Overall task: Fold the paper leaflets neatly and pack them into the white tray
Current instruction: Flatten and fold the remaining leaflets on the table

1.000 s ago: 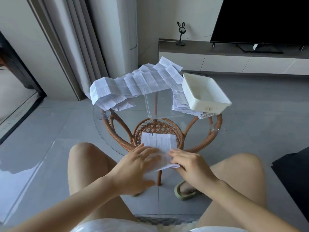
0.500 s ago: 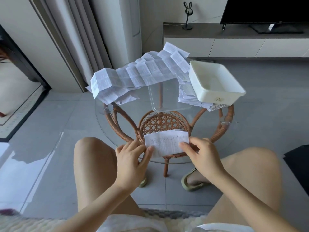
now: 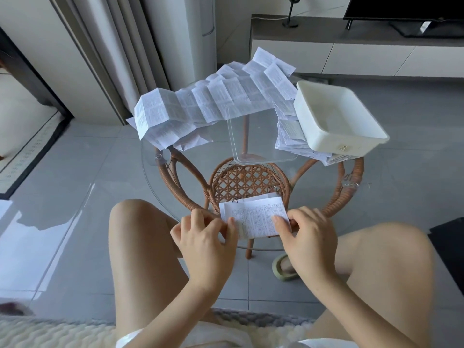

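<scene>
Left hand (image 3: 206,237), right hand (image 3: 308,237): each pinches one end of a folded leaflet (image 3: 253,218), thin printed paper, held flat at the near edge of the glass table (image 3: 195,177), probably to square the creases. White tray (image 3: 346,146): rigid square plastic, at the right edge atop a leaflet stack (image 3: 288,136). Unfolded leaflets (image 3: 200,104), accordion-creased, drape the far-left edge.

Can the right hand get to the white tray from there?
Probably yes. The tray sits at the table's far right, on that hand's side, with only bare glass in between. The right hand pinches the leaflet, though, so it would carry that along.
</scene>
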### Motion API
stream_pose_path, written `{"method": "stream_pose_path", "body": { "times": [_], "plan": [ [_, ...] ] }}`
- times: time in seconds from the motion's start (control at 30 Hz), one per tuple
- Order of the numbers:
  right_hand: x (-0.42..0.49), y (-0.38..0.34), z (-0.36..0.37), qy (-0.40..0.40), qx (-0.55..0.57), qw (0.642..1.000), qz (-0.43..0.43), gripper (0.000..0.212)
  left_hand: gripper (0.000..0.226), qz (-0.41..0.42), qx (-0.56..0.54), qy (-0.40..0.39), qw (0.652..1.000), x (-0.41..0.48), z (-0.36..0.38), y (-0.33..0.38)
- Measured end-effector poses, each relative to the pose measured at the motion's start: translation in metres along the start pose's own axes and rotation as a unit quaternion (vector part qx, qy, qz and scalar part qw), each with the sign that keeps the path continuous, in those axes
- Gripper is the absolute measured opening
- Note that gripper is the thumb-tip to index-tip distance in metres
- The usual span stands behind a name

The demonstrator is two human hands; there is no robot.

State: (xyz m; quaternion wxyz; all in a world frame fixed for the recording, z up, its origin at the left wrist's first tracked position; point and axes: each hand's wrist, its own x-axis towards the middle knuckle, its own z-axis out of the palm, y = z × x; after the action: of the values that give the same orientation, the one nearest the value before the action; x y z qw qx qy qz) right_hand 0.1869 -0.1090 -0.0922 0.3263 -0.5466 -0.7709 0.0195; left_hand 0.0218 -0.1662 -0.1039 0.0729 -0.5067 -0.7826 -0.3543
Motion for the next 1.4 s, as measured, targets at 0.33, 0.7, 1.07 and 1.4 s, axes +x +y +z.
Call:
{"method": "stream_pose_path", "body": {
  "times": [0.33, 0.7, 1.07, 1.4],
  "plan": [
    [0.034, -0.006, -0.020, -0.193, -0.036, 0.979, 0.048, 0.040, 0.043, 0.057, 0.020, -0.025, 0.998, 0.006, 0.002, -0.003],
    [0.040, 0.004, -0.006, -0.085, 0.051, 0.992, -0.081, 0.037, 0.041, 0.051, 0.012, -0.019, 0.998, 0.006, 0.003, -0.004],
    [0.026, 0.003, -0.001, -0.052, 0.025, 0.998, -0.035, 0.025, 0.034, 0.026, 0.075, -0.046, 0.996, 0.009, -0.002, 0.004],
    [0.028, 0.003, 0.002, -0.065, 0.054, 0.996, -0.024, 0.025, 0.024, 0.035, 0.078, -0.057, 0.995, 0.011, -0.007, 0.004]
  ]
}}
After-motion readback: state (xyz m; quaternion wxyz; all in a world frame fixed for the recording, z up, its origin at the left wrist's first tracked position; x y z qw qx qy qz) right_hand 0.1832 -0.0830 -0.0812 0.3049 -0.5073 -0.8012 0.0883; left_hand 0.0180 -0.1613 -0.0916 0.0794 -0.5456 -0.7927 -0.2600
